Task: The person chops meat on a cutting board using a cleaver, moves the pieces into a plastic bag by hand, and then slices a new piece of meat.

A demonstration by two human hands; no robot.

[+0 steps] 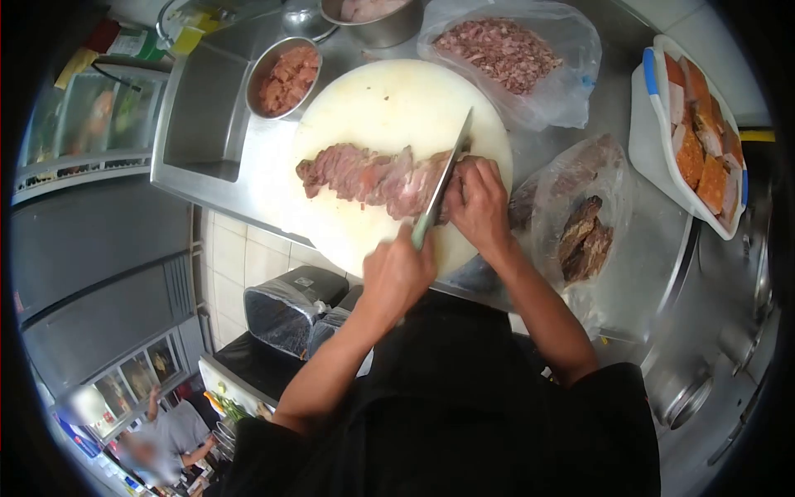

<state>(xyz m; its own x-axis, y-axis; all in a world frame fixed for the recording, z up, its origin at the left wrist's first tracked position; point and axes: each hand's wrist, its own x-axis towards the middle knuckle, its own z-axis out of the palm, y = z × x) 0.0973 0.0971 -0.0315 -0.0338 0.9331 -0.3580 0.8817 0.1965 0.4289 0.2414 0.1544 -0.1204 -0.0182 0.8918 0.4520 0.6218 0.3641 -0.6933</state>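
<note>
A row of sliced meat (364, 176) lies across the round white cutting board (373, 99). My left hand (397, 272) is closed round the pale green handle of a long knife (448, 176), whose blade points up and to the right over the right end of the meat. Beside the blade, my right hand (478, 203) presses on that end of the meat with its fingers bent together; the part under the fingers is hidden.
Behind the board are a metal bowl of cut meat (288, 79), another bowl (373, 25) and a bag of chopped meat (501, 58). At right are a bag with dark meat (586, 236) and a white tub (650, 137). A sink (207, 124) is left; a person (174, 435) stands lower left.
</note>
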